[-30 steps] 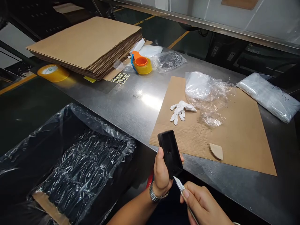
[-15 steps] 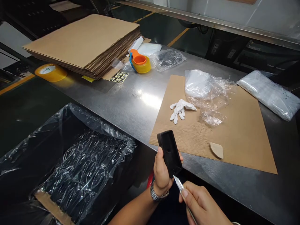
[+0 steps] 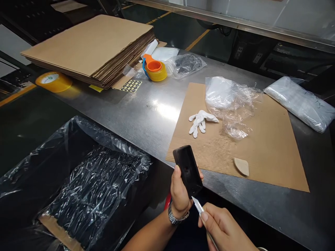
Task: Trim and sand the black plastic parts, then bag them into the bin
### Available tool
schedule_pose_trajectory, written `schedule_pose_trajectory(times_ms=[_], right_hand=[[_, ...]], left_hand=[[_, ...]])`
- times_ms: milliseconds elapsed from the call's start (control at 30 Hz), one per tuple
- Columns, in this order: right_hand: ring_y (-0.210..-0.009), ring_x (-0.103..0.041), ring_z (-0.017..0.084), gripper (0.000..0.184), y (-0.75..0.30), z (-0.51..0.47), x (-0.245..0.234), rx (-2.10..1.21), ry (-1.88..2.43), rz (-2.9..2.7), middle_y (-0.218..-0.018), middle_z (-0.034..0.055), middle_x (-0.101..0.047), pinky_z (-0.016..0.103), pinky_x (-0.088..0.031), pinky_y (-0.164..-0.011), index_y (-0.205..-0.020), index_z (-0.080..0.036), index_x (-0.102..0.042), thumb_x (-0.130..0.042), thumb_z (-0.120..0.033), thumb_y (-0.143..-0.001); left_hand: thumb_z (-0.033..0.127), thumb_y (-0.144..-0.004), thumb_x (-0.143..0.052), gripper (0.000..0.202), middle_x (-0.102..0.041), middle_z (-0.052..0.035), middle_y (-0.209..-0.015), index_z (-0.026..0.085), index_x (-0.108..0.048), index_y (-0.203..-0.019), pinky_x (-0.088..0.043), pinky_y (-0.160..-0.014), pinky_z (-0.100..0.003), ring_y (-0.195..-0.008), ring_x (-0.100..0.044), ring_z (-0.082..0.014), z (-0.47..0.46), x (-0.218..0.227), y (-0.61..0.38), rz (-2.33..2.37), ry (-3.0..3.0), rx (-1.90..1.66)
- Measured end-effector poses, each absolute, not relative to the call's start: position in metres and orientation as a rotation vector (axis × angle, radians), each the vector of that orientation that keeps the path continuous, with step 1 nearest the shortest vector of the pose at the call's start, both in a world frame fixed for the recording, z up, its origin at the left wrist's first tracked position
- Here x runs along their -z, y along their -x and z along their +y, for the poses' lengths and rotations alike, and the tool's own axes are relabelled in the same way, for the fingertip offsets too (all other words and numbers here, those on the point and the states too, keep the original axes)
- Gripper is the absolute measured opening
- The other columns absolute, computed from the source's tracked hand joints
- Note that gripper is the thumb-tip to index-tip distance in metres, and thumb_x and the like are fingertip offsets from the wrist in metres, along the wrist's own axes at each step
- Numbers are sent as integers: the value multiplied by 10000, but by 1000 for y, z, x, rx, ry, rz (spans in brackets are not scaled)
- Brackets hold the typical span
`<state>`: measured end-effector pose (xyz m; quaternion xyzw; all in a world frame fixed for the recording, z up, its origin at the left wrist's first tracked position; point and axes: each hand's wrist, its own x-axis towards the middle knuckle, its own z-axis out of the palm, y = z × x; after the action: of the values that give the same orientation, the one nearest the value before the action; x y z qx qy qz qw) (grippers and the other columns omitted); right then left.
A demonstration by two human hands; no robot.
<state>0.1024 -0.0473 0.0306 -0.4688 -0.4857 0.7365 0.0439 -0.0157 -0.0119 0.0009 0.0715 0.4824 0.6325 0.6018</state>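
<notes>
My left hand [image 3: 180, 193] is wrapped round a small black rectangular plastic part [image 3: 187, 170], held upright just in front of the steel table's edge. A metal watch sits on that wrist. My right hand [image 3: 222, 228] pinches a thin silver blade [image 3: 198, 206], its tip touching the lower corner of the black part. Beyond them a brown cardboard sheet [image 3: 264, 150] lies flat on the table.
On the cardboard lie a white glove [image 3: 200, 121], crumpled clear plastic [image 3: 230, 101] and a small tan wedge [image 3: 242, 166]. A cardboard stack [image 3: 89, 45], tape dispenser [image 3: 155, 70], yellow tape roll [image 3: 53, 81] and bagged items [image 3: 300, 103] sit further off. A plastic-lined bin of black parts [image 3: 86, 195] stands at left.
The blade tip has crept up to the black part's lower corner. Both hands hold almost the same place; the view shifted slightly.
</notes>
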Motion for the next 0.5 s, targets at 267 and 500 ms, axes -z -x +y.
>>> schedule_pose_trajectory(times_ms=[267, 500], right_hand=[[-328, -354, 54, 529, -101, -48, -33, -2226, 1433, -1489, -366, -91, -357, 141, -254, -365, -775, -176, -475, -274, -659, -850], [-310, -367, 56, 481, -104, -45, -36, -2067, 1455, -1634, -354, -94, -342, 157, -299, -387, -747, -193, -448, -238, -600, -896]], left_hand=[[526, -847, -357, 481, -633, -45, -635, 139, -640, -807, -426, -517, -248, -562, -552, -146, -12, 2, 15, 995, -141, -1558], [528, -848, -353, 480, -629, -40, -635, 146, -640, -795, -431, -504, -236, -550, -552, -136, -11, 0, 16, 923, -123, -1580]])
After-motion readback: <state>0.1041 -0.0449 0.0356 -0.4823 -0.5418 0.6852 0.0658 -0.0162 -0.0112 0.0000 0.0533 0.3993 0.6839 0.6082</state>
